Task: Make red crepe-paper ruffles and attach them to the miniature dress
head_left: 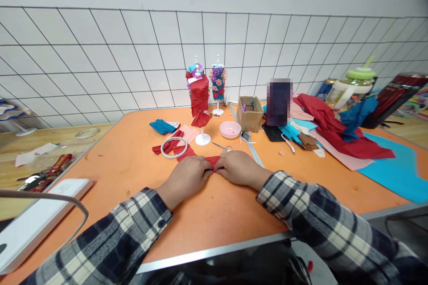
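Note:
Low over the orange table, my left hand and my right hand face each other. Both are closed, pinching a strip of red crepe paper stretched between them; the fingertips partly cover it. Just beyond my right hand lies a pair of scissors. Behind my left hand, a ring of tape rests on more red paper. A small white dress form wrapped in pleated red paper stands upright past the hands.
Farther back are a decorated dress form, a pink bowl, a cardboard box and a dark upright phone-like slab. Coloured paper and a lidded jug crowd the right. A white power strip-like block lies left.

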